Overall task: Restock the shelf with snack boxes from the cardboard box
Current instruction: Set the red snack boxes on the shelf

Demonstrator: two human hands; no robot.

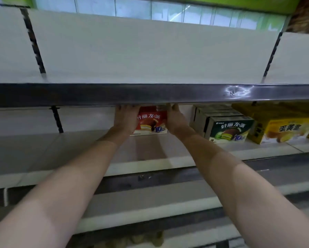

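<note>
A glossy red cardboard snack box [152, 120], rectangular, stands upright on the smooth pale shelf [42, 151] between both hands. The left hand [125, 119] presses its left side and the right hand [176, 119] its right; fingertips hide behind the dark shelf edge above, so each grip's curl cannot be told. Both bare forearms stretch forward. Green boxes [229, 129] and a yellow box [284, 129] stand to the right.

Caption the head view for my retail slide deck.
Both hands set a red snack box on the shelf.
</note>
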